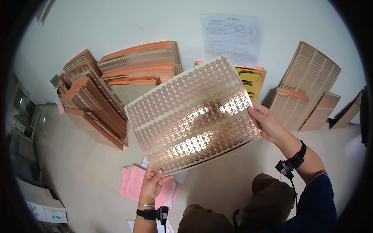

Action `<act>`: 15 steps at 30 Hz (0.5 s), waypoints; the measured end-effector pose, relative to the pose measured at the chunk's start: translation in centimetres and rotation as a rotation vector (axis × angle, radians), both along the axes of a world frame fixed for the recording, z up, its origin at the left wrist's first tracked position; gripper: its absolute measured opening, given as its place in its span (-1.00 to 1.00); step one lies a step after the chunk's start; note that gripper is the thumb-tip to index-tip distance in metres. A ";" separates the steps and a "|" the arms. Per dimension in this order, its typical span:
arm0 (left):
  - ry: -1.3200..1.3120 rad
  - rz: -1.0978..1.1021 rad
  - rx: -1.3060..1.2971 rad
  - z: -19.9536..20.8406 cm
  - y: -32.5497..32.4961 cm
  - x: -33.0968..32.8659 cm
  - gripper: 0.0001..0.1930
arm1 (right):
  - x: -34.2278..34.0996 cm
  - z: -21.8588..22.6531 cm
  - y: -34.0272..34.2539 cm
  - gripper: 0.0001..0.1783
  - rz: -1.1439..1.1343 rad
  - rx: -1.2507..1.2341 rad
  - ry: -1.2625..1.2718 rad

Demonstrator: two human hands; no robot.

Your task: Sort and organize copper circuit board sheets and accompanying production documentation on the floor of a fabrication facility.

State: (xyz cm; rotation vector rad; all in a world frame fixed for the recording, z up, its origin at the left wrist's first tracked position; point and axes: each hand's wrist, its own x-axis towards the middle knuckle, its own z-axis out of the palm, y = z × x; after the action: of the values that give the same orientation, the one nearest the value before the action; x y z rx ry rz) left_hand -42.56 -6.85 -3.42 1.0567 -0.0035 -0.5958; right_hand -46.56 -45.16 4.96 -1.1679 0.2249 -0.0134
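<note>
Room over the floor (225,180) between board stacks (95,106), patterned sheet (171,126) in the way

Left hand (152,183) low, gripping with curled fingers; right hand (268,123) higher, gripping, its forearm (290,144) slanting inward.

- We are looking down on a pale tiled floor (97,167).
- On its left side, we are seeing stacks of copper-patterned panels (103,112) standing on edge.
- On its right, upright copper-patterned boards (312,70) are resting.
- Nearer us, pink paper sheets (133,182) are lying overlapped.
</note>
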 end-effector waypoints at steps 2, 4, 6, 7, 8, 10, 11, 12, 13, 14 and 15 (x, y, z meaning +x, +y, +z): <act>0.001 -0.017 0.005 -0.2 -0.5 0.0 -0.53 | -0.4 -0.1 -0.6 -0.63 -0.017 0.005 0.021; 0.000 -0.029 0.010 -0.1 -1.2 -0.1 -0.53 | -0.9 -0.4 -1.3 -0.63 -0.025 0.014 0.021; -0.003 -0.010 0.019 0.2 -1.9 -0.3 -0.54 | -1.2 -0.6 -1.9 -0.64 -0.031 0.024 0.021; -0.004 -0.014 0.023 0.3 -2.1 -0.4 -0.54 | -1.4 -0.7 -2.1 -0.64 -0.039 0.028 0.023; -0.005 -0.013 0.032 0.4 -2.3 -0.4 -0.54 | -1.5 -0.7 -2.2 -0.64 -0.046 0.031 0.024; -0.005 -0.015 0.043 0.6 -2.7 -0.5 -0.53 | -1.8 -1.0 -2.7 -0.65 -0.047 0.037 0.023; -0.008 -0.018 0.042 0.6 -2.9 -0.6 -0.53 | -2.0 -1.1 -2.9 -0.65 -0.045 0.038 0.022; -0.012 -0.021 0.041 0.6 -3.1 -0.6 -0.53 | -2.1 -1.1 -2.9 -0.65 -0.047 0.039 0.022; -0.011 -0.025 0.041 0.5 -3.2 -0.6 -0.53 | -2.3 -1.0 -3.0 -0.66 -0.043 0.020 0.023; -0.010 -0.046 0.043 0.3 -3.4 -0.5 -0.54 | -2.5 -1.0 -3.1 -0.66 -0.041 -0.001 0.024; -0.008 -0.072 0.042 0.0 -3.7 -0.4 -0.55 | -2.9 -1.5 -3.5 -0.66 -0.051 -0.004 0.028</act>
State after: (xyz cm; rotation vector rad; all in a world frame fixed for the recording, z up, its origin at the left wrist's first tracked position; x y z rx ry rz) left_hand -42.97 -10.52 -3.46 1.1034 -0.0359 -0.6592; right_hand -49.43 -48.64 3.44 -1.1668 0.2794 -0.0421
